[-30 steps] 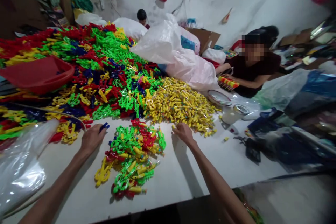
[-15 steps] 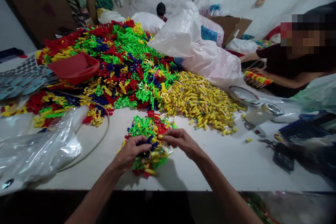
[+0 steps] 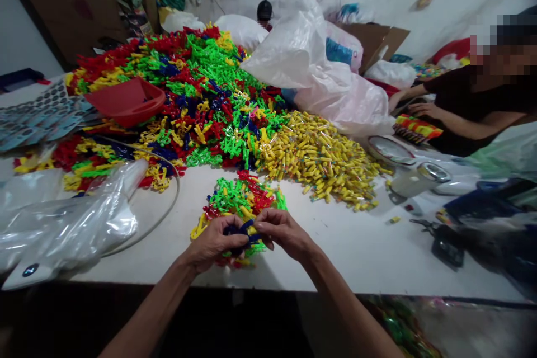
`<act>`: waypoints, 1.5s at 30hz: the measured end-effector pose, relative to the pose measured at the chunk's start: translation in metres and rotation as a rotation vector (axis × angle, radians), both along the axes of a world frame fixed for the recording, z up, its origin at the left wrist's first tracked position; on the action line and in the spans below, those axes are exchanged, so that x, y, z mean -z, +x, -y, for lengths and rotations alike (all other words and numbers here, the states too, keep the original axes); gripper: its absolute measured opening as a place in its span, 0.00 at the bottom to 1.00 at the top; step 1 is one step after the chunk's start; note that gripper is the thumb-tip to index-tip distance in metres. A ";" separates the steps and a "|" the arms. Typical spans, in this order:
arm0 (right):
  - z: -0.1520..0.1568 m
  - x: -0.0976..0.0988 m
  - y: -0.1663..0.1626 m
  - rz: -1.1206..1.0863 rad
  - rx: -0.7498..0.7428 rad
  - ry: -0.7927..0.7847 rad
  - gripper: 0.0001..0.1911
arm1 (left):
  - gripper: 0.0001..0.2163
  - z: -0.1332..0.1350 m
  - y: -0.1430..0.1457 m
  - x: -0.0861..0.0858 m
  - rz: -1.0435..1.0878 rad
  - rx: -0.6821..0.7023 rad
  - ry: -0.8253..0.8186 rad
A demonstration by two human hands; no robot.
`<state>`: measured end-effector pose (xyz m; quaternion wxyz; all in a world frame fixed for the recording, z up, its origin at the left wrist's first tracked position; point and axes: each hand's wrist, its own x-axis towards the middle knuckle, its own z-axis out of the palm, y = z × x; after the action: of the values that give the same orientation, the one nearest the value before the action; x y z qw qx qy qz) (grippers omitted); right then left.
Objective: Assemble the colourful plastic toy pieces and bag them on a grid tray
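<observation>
From the head view, we're right over the white table (image 3: 327, 257), and both hands meet close above its near edge! Our left hand (image 3: 222, 239) has a firm, narrow grip on a blue piece (image 3: 254, 238), thumb pressed over it, with the dark plastic peeking out between the fingers. In comes the right hand (image 3: 271, 227) from the other side, fingertips pinched tight on a yellow tube (image 3: 252, 230) set right against that blue piece; the fingers hide most of it, so we can't tell how far in it sits. Just under and behind the hands we've got the small heap (image 3: 229, 196), a tangle of green, red and yellow. Beyond it rises the big pile (image 3: 201, 67) of coloured pieces, with the red scoop (image 3: 126, 100) resting on its left flank, and to its right the loose tubes (image 3: 323, 162) spread in a bright yellow mound. Over on the left we see clear bags (image 3: 104, 218) beside a curved cord (image 3: 172, 196), while a white sack (image 3: 293, 50) slumps behind the tubes. And on the far right, a co-worker (image 3: 482, 106) in a dark top has a hand at an orange-and-yellow pack (image 3: 419, 127)!
</observation>
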<state>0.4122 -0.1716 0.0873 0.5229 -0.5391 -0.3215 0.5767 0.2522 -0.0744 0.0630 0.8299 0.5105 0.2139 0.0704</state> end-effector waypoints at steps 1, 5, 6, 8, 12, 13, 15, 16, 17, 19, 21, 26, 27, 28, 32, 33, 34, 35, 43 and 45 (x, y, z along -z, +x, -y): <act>0.001 0.001 0.000 0.000 0.000 -0.002 0.15 | 0.14 0.001 0.000 0.000 -0.005 -0.002 0.005; 0.003 0.004 -0.001 -0.035 -0.047 -0.041 0.16 | 0.16 0.005 0.000 0.004 0.030 0.054 -0.034; 0.003 0.003 -0.002 -0.054 -0.064 -0.056 0.16 | 0.17 0.006 0.001 0.005 0.050 0.073 -0.054; 0.004 0.000 -0.004 -0.057 -0.069 -0.055 0.17 | 0.18 0.006 0.001 0.007 0.085 0.091 -0.083; 0.005 -0.014 -0.010 0.226 0.028 0.023 0.15 | 0.16 -0.001 0.002 0.007 0.035 -0.004 0.002; 0.005 -0.016 -0.011 0.298 0.049 0.025 0.14 | 0.15 -0.003 0.003 0.006 0.019 -0.024 0.030; 0.004 -0.016 -0.015 0.385 0.081 0.015 0.14 | 0.14 -0.007 0.005 0.005 0.011 -0.038 0.057; 0.004 -0.015 -0.017 0.407 0.109 0.018 0.13 | 0.14 -0.008 0.006 0.005 0.008 -0.041 0.063; 0.004 -0.012 -0.018 0.425 0.146 0.026 0.12 | 0.14 -0.009 0.006 0.005 -0.003 -0.049 0.075; 0.003 -0.006 -0.020 0.449 0.212 0.049 0.15 | 0.14 -0.010 0.006 0.007 -0.034 -0.060 0.103; 0.003 -0.002 -0.019 0.443 0.189 0.060 0.18 | 0.14 -0.009 0.005 0.009 -0.045 -0.048 0.127; 0.003 0.005 -0.014 0.251 -0.009 0.047 0.13 | 0.15 -0.007 -0.002 0.013 -0.046 0.018 0.069; 0.002 0.007 -0.014 0.177 -0.018 0.044 0.13 | 0.16 -0.006 -0.003 0.014 -0.050 0.022 0.045; 0.002 0.009 -0.014 0.100 -0.021 0.040 0.13 | 0.16 -0.006 -0.003 0.014 -0.050 0.026 0.024; 0.003 0.013 -0.016 -0.083 -0.036 0.049 0.15 | 0.18 -0.004 -0.005 0.014 0.001 0.068 -0.008; 0.004 0.012 -0.017 -0.070 -0.045 0.055 0.15 | 0.18 -0.003 -0.005 0.013 0.009 0.079 -0.002; 0.005 0.010 -0.017 -0.028 -0.056 0.060 0.16 | 0.18 -0.003 -0.006 0.012 0.001 0.082 0.012; 0.006 0.006 -0.017 0.037 -0.069 0.065 0.16 | 0.18 -0.003 -0.006 0.011 -0.020 0.080 0.034; 0.012 -0.005 -0.024 0.654 -0.039 0.096 0.17 | 0.16 -0.004 -0.004 0.010 -0.131 0.067 0.154; 0.011 -0.001 -0.023 0.714 -0.050 0.101 0.16 | 0.15 -0.004 -0.002 0.012 -0.147 0.072 0.168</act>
<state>0.3889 -0.1829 0.0888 0.3893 -0.6722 -0.5249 0.3479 0.2503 -0.0706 0.0509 0.7682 0.5895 0.2489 0.0205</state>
